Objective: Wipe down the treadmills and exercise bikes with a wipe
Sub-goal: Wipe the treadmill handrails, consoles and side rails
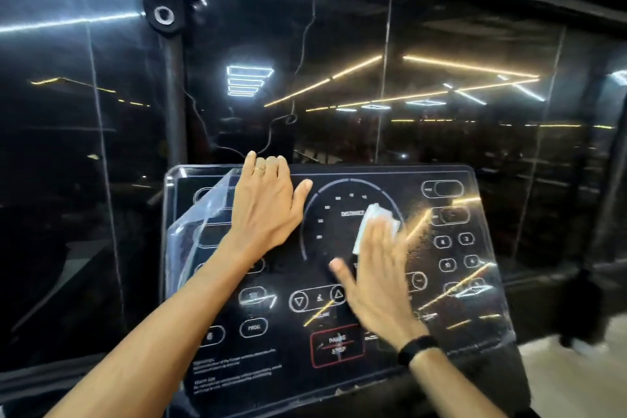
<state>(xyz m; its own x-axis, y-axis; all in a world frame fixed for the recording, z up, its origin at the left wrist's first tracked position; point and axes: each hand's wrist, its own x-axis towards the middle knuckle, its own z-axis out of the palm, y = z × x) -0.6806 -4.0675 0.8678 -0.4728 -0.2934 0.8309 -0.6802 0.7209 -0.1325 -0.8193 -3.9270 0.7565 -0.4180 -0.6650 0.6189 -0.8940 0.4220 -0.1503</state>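
Note:
The treadmill's black glossy console panel (451, 285) fills the lower middle of the view, with a round dial, number keys and a red PAUSE/STOP button (336, 344). My right hand (376, 278) lies flat on the dial area and presses a white wipe (375, 226) under its straight fingers; the hand looks slightly blurred. My left hand (268, 204) rests flat on the upper left of the panel, its fingertips over the top edge, with a ring on one finger.
A clear plastic holder (200, 224) sticks out from the panel's left side. Behind the console stands a dark glass wall (441, 44) reflecting ceiling light strips, with a thin cable (307, 34) hanging down. Pale floor (576, 373) shows at lower right.

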